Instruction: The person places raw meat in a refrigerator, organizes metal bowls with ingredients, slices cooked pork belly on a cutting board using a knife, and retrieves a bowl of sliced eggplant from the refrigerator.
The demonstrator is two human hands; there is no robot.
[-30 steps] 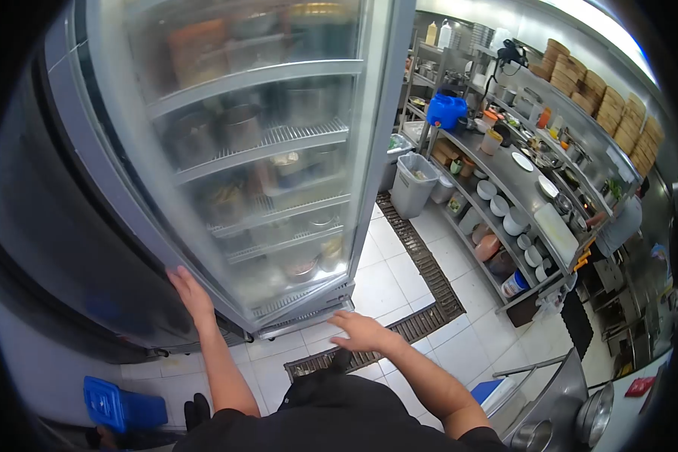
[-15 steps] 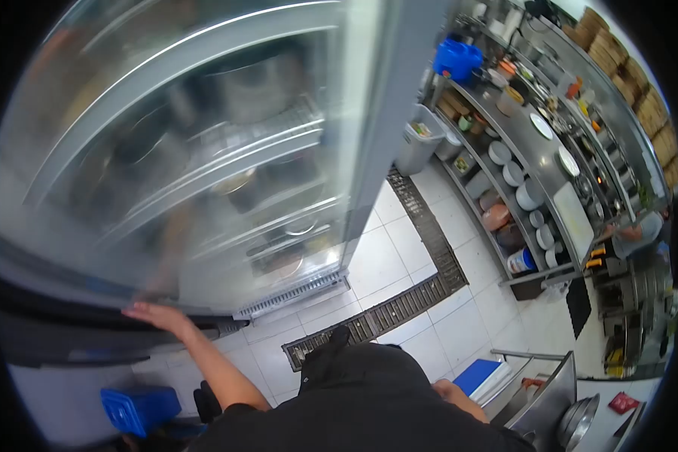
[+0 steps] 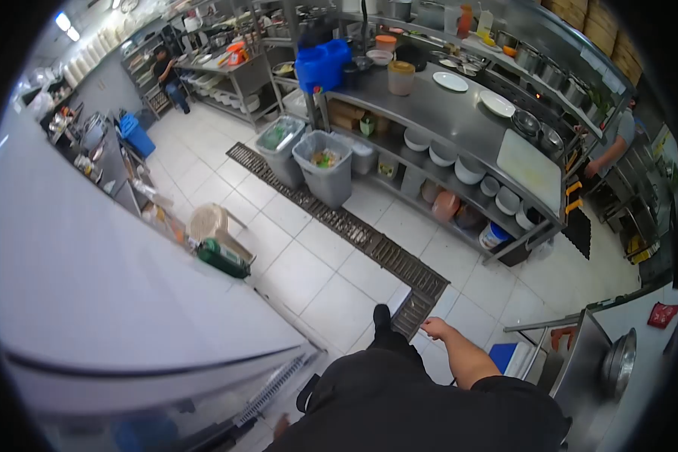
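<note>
My right hand (image 3: 434,328) hangs in front of my body, over the floor drain grate (image 3: 422,301). Its fingers look loosely curled together, with nothing seen in them. Of my left hand (image 3: 281,426) only a small, blurred part shows beside my left hip, low in the head view; its fingers are hidden. On my left is the tall fridge (image 3: 128,241), its white side facing me and a glass part dim at the bottom. My dark shoe (image 3: 382,313) is on the white tiles near the grate.
Two grey bins (image 3: 324,169) stand along the drain. A steel counter (image 3: 459,113) holds plates, a cutting board (image 3: 531,169) and bowls below. A beige stool (image 3: 217,226) and green container (image 3: 224,258) stand beyond the fridge. One person (image 3: 169,79) is far off, another (image 3: 618,143) right.
My view has swung left and up, away from the glass fridge door. My left hand has left the door's edge and dropped to my side. My right hand has come forward.
</note>
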